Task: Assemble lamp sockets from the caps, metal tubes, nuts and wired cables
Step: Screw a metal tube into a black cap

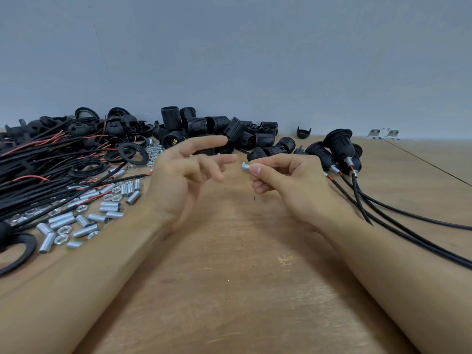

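Note:
My right hand point(278, 180) pinches a short metal tube with a nut on its end point(245, 166) between thumb and fingers, above the middle of the wooden table point(229, 264). My left hand point(189, 172) hovers just left of it, fingers spread and relaxed, holding nothing. Loose metal tubes and nuts point(84, 218) lie scattered at the left. A bundle of black wired cables with red leads point(46, 169) lies at the far left. Black threaded socket bodies point(219, 131) are piled at the back centre, and black caps point(112, 126) at the back left.
Three finished sockets with cables point(339, 154) lie at the right, their black cords trailing toward the right edge. Black rings point(132, 152) lie among the cables. One lone cap point(303, 132) sits by the grey wall. Small metal brackets point(383, 133) sit at the far right.

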Action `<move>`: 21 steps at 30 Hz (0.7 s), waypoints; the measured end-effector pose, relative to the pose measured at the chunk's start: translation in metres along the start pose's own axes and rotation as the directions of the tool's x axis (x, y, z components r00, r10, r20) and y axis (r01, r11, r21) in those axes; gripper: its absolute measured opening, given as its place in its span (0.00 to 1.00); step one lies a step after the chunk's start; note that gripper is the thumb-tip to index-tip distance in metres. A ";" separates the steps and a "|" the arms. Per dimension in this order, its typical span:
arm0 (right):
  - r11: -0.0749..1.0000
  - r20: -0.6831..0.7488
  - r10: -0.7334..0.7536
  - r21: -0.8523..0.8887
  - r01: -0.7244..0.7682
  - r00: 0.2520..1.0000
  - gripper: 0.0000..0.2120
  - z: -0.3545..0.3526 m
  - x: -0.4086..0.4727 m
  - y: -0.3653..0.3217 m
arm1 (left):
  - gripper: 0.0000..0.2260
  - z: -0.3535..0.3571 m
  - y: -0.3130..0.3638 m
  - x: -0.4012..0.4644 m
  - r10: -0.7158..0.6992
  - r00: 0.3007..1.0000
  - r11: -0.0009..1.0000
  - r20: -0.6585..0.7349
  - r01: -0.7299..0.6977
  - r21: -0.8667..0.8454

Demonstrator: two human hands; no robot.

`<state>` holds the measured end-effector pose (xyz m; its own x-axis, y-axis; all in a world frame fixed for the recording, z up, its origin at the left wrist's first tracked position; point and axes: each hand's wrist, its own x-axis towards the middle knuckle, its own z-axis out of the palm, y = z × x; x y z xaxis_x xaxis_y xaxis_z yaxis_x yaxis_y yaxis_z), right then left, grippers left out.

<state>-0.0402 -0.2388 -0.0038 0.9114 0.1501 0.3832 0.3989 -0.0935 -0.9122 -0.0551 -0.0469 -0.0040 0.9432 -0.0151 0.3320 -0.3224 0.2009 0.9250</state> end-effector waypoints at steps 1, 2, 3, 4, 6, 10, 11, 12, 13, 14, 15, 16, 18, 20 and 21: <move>1.000 0.001 0.002 0.010 -0.002 1.000 0.03 0.000 0.000 0.000 | 0.32 0.000 0.000 0.000 0.005 1.000 1.000 -0.010 -0.005 0.025; 1.000 0.003 0.005 0.016 -0.005 1.000 0.03 0.000 0.000 0.000 | 0.33 0.001 0.001 -0.001 -0.004 1.000 0.997 0.009 0.004 0.073; 1.000 0.003 0.007 0.017 -0.007 1.000 0.03 0.000 0.000 0.000 | 0.35 0.003 0.001 -0.002 -0.016 0.999 0.994 0.045 0.011 0.111; 1.000 0.002 0.009 0.016 -0.009 1.000 0.03 0.000 0.000 0.000 | 0.35 0.004 0.001 -0.003 -0.018 0.997 0.993 0.075 0.009 0.118; 1.000 0.000 0.015 0.026 -0.015 1.000 0.03 0.000 0.001 0.000 | 0.34 0.005 0.001 -0.004 0.010 0.998 0.996 0.061 -0.015 0.088; 0.999 0.006 0.025 0.033 -0.025 1.000 0.03 0.000 0.001 -0.001 | 0.36 0.008 0.000 -0.004 -0.020 0.998 0.986 0.067 0.009 0.168; 0.999 0.001 0.026 0.038 -0.026 1.000 0.03 0.000 0.001 -0.001 | 0.35 0.008 0.000 -0.005 -0.013 0.996 0.985 0.085 -0.002 0.174; 0.999 -0.007 0.028 0.044 -0.027 1.000 0.03 0.000 0.001 -0.001 | 0.33 0.008 0.000 -0.005 0.014 0.997 0.987 0.078 -0.026 0.156; 0.998 -0.017 0.030 0.050 -0.029 0.999 0.03 0.000 0.002 -0.001 | 0.30 0.007 0.001 -0.005 0.039 0.998 0.991 0.044 -0.044 0.123; 0.998 -0.025 0.031 0.055 -0.030 0.999 0.03 -0.001 0.002 -0.001 | 0.28 0.006 0.002 -0.004 0.050 0.999 0.994 0.007 -0.050 0.097; 0.998 -0.029 0.032 0.056 -0.030 0.999 0.03 0.000 0.002 -0.001 | 0.27 0.006 0.002 -0.003 0.049 0.999 0.994 -0.015 -0.047 0.100; 0.998 -0.028 0.033 0.054 -0.031 0.999 0.04 0.000 0.002 -0.001 | 0.27 0.007 0.002 -0.003 0.035 0.999 0.991 -0.010 -0.034 0.130; 0.998 -0.021 0.037 0.043 -0.036 0.999 0.04 0.001 0.001 -0.001 | 0.32 0.009 -0.001 -0.005 -0.038 0.998 0.982 0.053 0.027 0.189; 0.999 -0.020 0.042 0.028 -0.041 0.999 0.03 0.000 0.001 -0.001 | 0.34 0.010 -0.001 -0.006 -0.053 0.991 0.982 0.122 0.030 0.186; 0.999 -0.023 0.044 0.027 -0.043 0.999 0.03 0.000 0.001 -0.001 | 0.33 0.009 0.000 -0.006 -0.023 0.992 0.987 0.120 0.003 0.162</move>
<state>-0.0394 -0.2389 -0.0022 0.9301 0.1229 0.3460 0.3562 -0.0737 -0.9315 -0.0615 -0.0560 -0.0042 0.9337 -0.1374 0.3306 -0.3283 0.0395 0.9437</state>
